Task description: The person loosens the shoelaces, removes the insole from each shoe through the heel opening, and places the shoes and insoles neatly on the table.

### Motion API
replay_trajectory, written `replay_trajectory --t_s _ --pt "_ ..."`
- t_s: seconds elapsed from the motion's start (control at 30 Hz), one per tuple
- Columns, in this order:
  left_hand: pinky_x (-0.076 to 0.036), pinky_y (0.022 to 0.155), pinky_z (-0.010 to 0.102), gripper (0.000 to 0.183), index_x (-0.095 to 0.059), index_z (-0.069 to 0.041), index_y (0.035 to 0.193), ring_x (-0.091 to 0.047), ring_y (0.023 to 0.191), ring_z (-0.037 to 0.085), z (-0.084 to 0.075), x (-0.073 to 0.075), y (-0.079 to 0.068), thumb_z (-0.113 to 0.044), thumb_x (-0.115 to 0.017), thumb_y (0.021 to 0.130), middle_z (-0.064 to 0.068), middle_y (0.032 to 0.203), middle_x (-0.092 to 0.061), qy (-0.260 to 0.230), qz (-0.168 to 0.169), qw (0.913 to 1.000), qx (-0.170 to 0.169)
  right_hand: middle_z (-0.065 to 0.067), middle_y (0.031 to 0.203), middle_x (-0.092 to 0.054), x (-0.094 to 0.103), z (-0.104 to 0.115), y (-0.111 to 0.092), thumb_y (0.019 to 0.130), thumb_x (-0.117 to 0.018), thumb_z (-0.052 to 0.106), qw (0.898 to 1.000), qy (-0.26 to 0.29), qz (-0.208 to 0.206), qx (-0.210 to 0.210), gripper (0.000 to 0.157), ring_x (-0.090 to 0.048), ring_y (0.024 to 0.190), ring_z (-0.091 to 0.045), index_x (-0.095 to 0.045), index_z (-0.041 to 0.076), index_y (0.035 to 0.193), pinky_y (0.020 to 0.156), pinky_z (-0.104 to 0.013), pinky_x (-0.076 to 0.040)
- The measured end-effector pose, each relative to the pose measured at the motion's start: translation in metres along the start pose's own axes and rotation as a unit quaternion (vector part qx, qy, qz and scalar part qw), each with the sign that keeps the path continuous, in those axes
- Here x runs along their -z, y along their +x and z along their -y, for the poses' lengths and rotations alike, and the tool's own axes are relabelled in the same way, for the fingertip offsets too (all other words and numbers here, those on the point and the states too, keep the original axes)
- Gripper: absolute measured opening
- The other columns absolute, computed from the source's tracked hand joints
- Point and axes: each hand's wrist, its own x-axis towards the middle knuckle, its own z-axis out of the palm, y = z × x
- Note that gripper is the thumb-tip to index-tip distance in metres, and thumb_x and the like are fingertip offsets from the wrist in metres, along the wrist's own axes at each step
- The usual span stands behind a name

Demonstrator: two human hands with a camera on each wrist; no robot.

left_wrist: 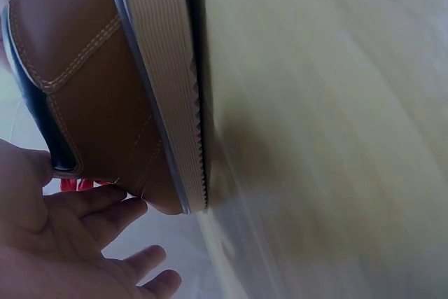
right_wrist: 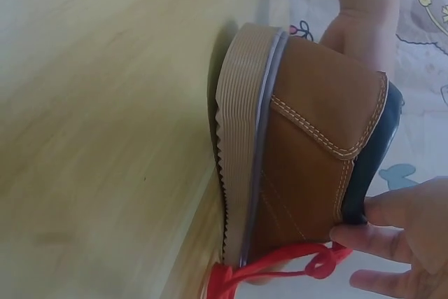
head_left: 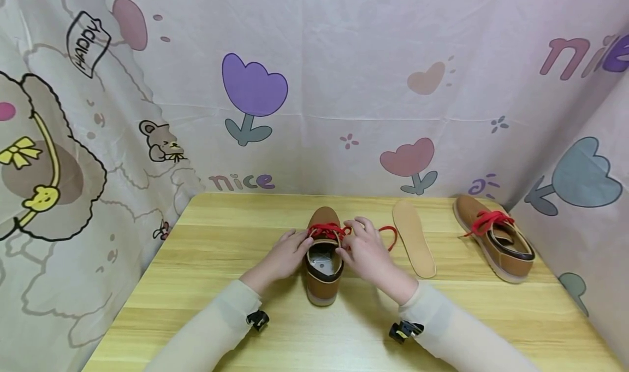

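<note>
A brown leather shoe (head_left: 322, 290) with a dark padded collar stands on the table, toe pointing away from me. Red laces (head_left: 328, 230) cross its front, and one loose length trails off to the right. My left hand (head_left: 286, 254) holds the left edge of the shoe's opening, thumb at the collar and fingertips beside the laces. On the opposite edge, my right hand (head_left: 366, 252) pinches the collar near the eyelets between thumb and index finger, its other fingers raised. Inside the opening, a pale inner bottom (head_left: 321, 265) shows.
A tan insole (head_left: 414, 240) lies flat to the right of the shoe. Farther right rests a second brown shoe (head_left: 513, 260), its red lace (head_left: 491, 220) gathered on top. A printed cloth (head_left: 314, 88) hangs behind the wooden table (head_left: 221, 219) and along both sides.
</note>
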Motion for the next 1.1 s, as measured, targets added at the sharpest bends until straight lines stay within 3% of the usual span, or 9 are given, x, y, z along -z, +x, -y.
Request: replay_trajectory --t_s 0.27,0.5,0.67,0.83,1.1 --pt "-0.022 0.114 0.064 0.054 -0.05 0.0 0.145 -0.031 0.143 0.045 0.0 0.001 -0.001 -0.038 -0.038 0.109 0.016 0.146 -0.052 -0.001 -0.01 0.9999 0.004 -0.014 0.134 -0.06 0.0 0.002 0.0 0.089 -0.077 0.029 1.0 0.005 0.013 -0.015 0.021 -0.042 0.131 -0.039 -0.07 0.016 0.074 0.105 -0.059 -0.037" --pt "-0.025 0.115 0.061 0.054 -0.054 -0.001 0.142 -0.035 0.142 0.043 -0.006 -0.001 -0.006 -0.04 -0.042 0.108 0.016 0.142 -0.056 0.007 -0.041 0.9988 0.024 -0.015 0.128 -0.063 0.003 -0.001 0.0 0.088 -0.078 0.028 1.0 0.021 0.006 -0.015 0.019 -0.047 0.124 -0.039 -0.07 0.018 0.074 0.105 -0.056 -0.038" --pt "-0.026 0.115 0.058 0.057 -0.052 -0.001 0.143 -0.035 0.142 0.042 -0.017 0.0 -0.01 -0.044 -0.044 0.106 0.019 0.144 -0.053 0.015 -0.055 0.997 0.052 -0.016 0.126 -0.063 0.013 -0.003 0.0 0.087 -0.079 0.026 0.999 0.035 -0.002 -0.011 0.019 -0.049 0.121 -0.04 -0.069 0.018 0.073 0.103 -0.055 -0.039" --pt "-0.026 0.116 0.057 0.065 -0.046 0.001 0.147 -0.035 0.142 0.041 -0.027 0.001 -0.013 -0.047 -0.046 0.104 0.021 0.15 -0.046 0.024 -0.071 0.9946 0.072 -0.014 0.131 -0.061 0.025 -0.004 -0.001 0.089 -0.077 0.029 0.999 0.036 0.009 -0.038 0.018 -0.047 0.124 -0.039 -0.069 0.021 0.075 0.098 -0.058 -0.043" --pt "-0.026 0.113 0.062 0.069 -0.04 -0.001 0.152 -0.03 0.144 0.042 -0.044 -0.003 -0.012 -0.05 -0.047 0.103 0.023 0.156 -0.036 0.061 -0.095 0.9912 0.07 -0.018 0.134 -0.059 0.046 -0.011 -0.007 0.09 -0.075 0.028 0.997 0.048 0.034 -0.049 0.014 -0.046 0.126 -0.042 -0.068 0.021 0.08 0.1 -0.062 -0.041"
